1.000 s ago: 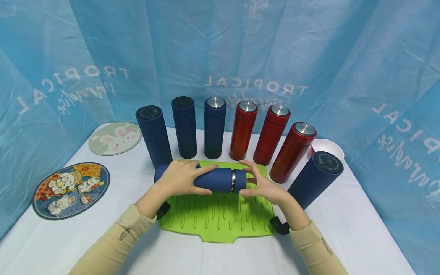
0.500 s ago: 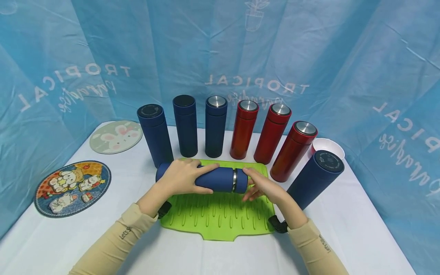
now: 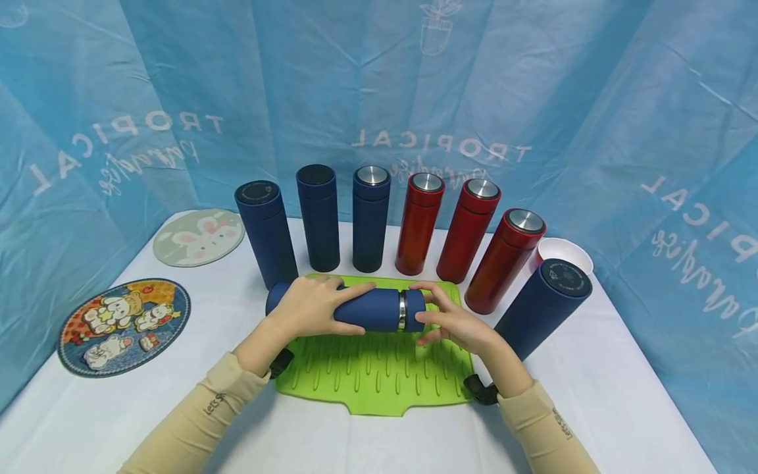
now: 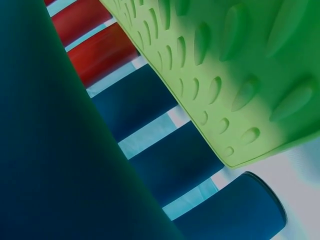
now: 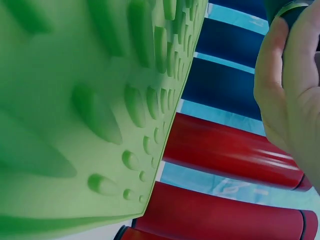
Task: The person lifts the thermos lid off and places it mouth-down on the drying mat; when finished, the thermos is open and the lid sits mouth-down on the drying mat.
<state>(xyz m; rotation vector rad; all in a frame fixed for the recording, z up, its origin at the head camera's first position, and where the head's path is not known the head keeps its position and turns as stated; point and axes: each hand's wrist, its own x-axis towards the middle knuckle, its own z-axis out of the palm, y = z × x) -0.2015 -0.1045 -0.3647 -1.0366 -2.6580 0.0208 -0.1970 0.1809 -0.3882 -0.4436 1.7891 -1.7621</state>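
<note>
A navy blue thermos bottle (image 3: 379, 311) lies sideways over a ribbed green mat (image 3: 367, 375), its capped end to the right. My left hand (image 3: 310, 306) grips the body from above, thumb on the near side. A shiny steel band (image 3: 403, 311) shows between the body and the blue cap (image 3: 416, 303). My right hand (image 3: 458, 322) has thumb and fingers curled at the cap's end. In the right wrist view the fingers (image 5: 300, 55) bend around the dark end at the top right corner. The bottle's dark side fills the left of the left wrist view.
Behind the mat stand navy bottles (image 3: 370, 224) and red bottles (image 3: 417, 227) in a curved row. Another navy bottle (image 3: 541, 309) stands right of my right arm, near a white bowl (image 3: 565, 253). Two oval placemats (image 3: 198, 238) lie at the left. Blue curtains (image 3: 320, 79) enclose the table.
My right hand's fingers have shifted about the cap: they turned over its top half a second ago, then moved back around its end. The left hand and bottle have stayed in place.
</note>
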